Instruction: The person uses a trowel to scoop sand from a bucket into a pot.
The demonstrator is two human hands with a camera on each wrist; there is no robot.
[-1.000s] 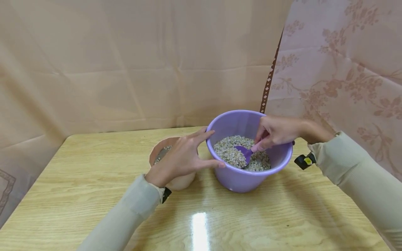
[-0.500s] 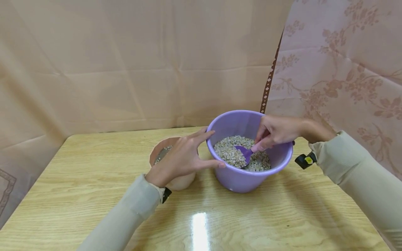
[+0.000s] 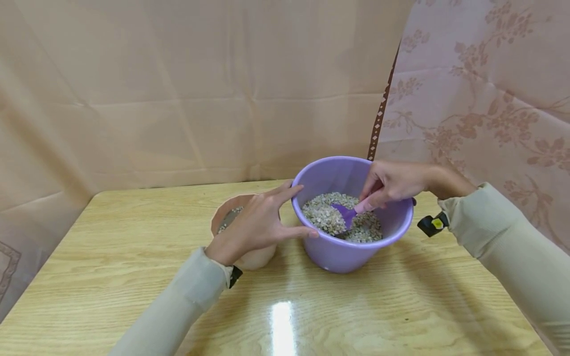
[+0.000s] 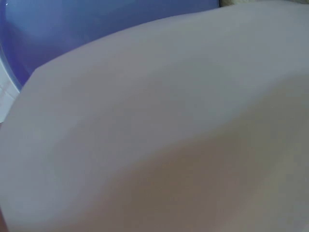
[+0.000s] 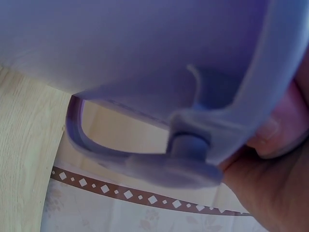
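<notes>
A: How much room is being left around the purple bucket [image 3: 352, 217]?

B: The bucket is being kept toward the far right part of the wooden table [image 3: 133, 277], close to the table's far edge and the draped cloth [image 3: 178, 89] behind it. Bare tabletop is being shown in front of the bucket and well out to its left. Just left of the bucket, a pink pot [image 3: 242, 232] is being crowded against it, with the left hand between them.

A: What is being shown by one view and not another?

B: In the head view the gravel [image 3: 325, 215] inside the bucket and both hands are being seen. In the right wrist view only the bucket's outer wall [image 5: 145, 43], its handle [image 5: 111, 150] hanging down at the pivot, and the patterned cloth edge are being seen; the gravel is being hidden there. The left wrist view is being filled by a blurred pale surface, with a strip of purple at the top, so nothing certain is being told by it.

A: And the hands?

B: The bucket's left rim and side are being touched by the left hand [image 3: 260, 225], fingers spread and straight. A small purple scoop [image 3: 345, 213] is being pinched by its handle in the right hand [image 3: 392, 183], above the bucket's right rim, with the blade being pushed into the gravel.
</notes>
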